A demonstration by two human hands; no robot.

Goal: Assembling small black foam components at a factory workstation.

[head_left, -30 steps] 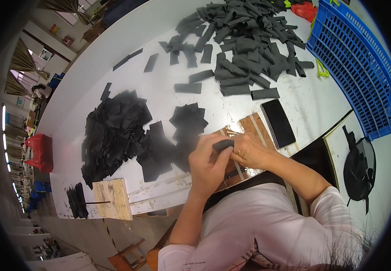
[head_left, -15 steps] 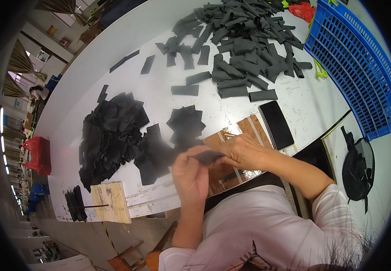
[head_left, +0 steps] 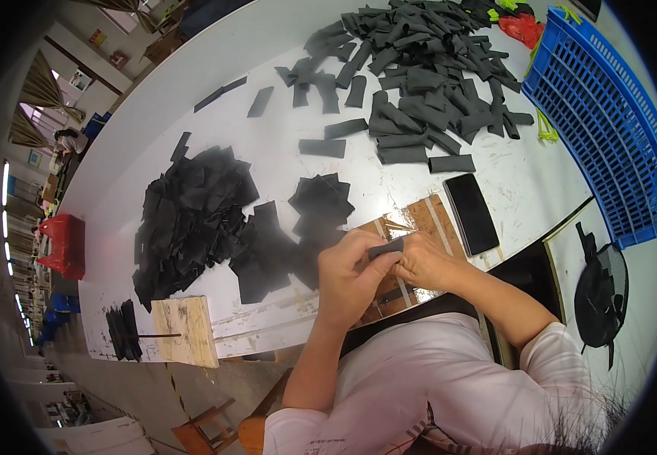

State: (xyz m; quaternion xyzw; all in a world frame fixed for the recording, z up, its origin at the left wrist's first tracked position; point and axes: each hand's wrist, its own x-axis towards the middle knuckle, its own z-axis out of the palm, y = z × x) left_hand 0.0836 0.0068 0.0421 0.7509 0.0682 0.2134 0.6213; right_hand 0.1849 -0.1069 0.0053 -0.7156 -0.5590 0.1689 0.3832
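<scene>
A small dark grey fabric piece [head_left: 386, 249] is pinched between my two hands, folded or rolled over. My left hand [head_left: 349, 277] grips its left side with thumb and fingers. On its other end, the fingers of my right hand [head_left: 421, 262] are closed. Both hands are over a brown wooden board [head_left: 436, 214] with pale strips at the table's near edge. Left of them lie flat black fabric pieces [head_left: 260, 254], beside a big heap of black fabric pieces [head_left: 192, 205]. Farther off is a pile of grey fabric tubes [head_left: 427, 91].
A black phone [head_left: 471, 214] lies right of the board. At the right stand a blue plastic basket [head_left: 609, 129] and a black mesh bag [head_left: 601, 296]. A wooden block [head_left: 184, 331] sits at the near left edge, and a red bag [head_left: 63, 246] hangs by the left side.
My hands have come together and moved slightly right, with the fabric piece now held between them and more folded. The whole view has shifted a little.
</scene>
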